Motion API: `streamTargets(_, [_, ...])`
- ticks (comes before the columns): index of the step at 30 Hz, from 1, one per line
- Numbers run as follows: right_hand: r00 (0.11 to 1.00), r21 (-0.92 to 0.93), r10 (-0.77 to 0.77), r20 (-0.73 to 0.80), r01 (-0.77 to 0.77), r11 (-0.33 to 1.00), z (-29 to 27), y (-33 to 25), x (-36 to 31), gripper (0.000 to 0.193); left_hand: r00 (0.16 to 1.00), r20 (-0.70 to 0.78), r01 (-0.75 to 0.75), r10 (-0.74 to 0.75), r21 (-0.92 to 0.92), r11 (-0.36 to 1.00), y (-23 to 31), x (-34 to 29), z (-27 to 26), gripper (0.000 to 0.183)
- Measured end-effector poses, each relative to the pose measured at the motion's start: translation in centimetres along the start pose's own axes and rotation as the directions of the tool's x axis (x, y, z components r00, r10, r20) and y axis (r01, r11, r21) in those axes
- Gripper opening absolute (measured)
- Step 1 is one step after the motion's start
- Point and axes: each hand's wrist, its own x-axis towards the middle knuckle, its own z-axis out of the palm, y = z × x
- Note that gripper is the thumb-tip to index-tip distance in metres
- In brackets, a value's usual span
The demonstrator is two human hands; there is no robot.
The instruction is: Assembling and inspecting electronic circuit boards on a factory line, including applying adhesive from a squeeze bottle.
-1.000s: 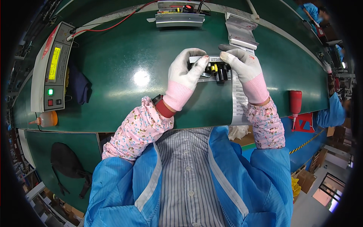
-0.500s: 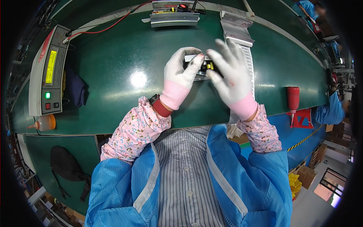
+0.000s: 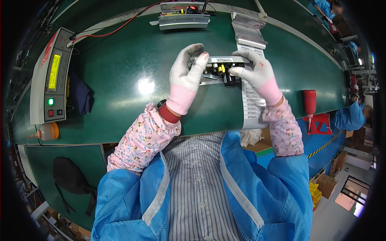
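An open-frame power supply unit [image 3: 220, 69] is held above the green bench between my two white-gloved hands. It has a silver metal edge with a white label, and black and yellow parts show inside. My left hand [image 3: 186, 68] grips its left end, thumb on the near face and fingers curled behind. My right hand [image 3: 259, 72] closes on the right end, fingers over the top edge and thumb low in front. Beneath the right hand, a long strip of printed labels [image 3: 252, 102] runs toward the bench's front edge from a bent metal holder [image 3: 248, 28].
A tester [image 3: 50, 76] with a lit yellow screen stands at left, beside dark cloth [image 3: 82, 94] and an orange-capped bottle [image 3: 49, 131]. A metal tray [image 3: 183, 23] with small parts sits at the back. A red bottle [image 3: 309, 101] stands at the right edge.
My right hand, spread and blurred beside the unit before, now closes on its right end. The unit shows more fully, with its label facing up, and more of the label strip is visible.
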Motion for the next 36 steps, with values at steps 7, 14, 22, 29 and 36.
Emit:
streamTargets(7, [0.981, 0.661, 0.193, -0.020, -0.131, 0.739, -1.5, 3.0, -0.2, 0.053, 0.978, 0.174, 0.152, -0.116, -0.209, 0.966, 1.6, -0.8, 2.0, 0.042])
streamTargets(14, [1.000, 0.430, -0.023, -0.007, 0.024, 0.903, -4.6, 5.0, -1.0, 0.066, 0.865, 0.451, 0.364, -0.221, -0.261, 0.894, 0.7, -0.6, 2.9, 0.042])
streamTargets(22, [0.677, -0.629, 0.459, -0.575, -0.725, 0.282, -20.1, 15.3, -11.4, 0.081, 0.875, 0.415, 0.428, -0.251, -0.420, 0.800, -1.2, -0.3, 3.2, 0.031])
streamTargets(29, [0.621, -0.493, 0.682, -0.386, -0.764, 0.417, -21.7, 17.3, -13.5, 0.053, 0.880, 0.401, 0.420, -0.255, -0.405, 0.812, -0.9, -1.0, 2.8, 0.033])
streamTargets(36, [0.838, 0.695, 0.320, -0.442, 0.094, 0.713, -13.4, 6.2, -11.2, 0.048, 0.889, 0.350, 0.414, -0.296, -0.336, 0.846, -0.3, -1.4, 1.4, 0.040])
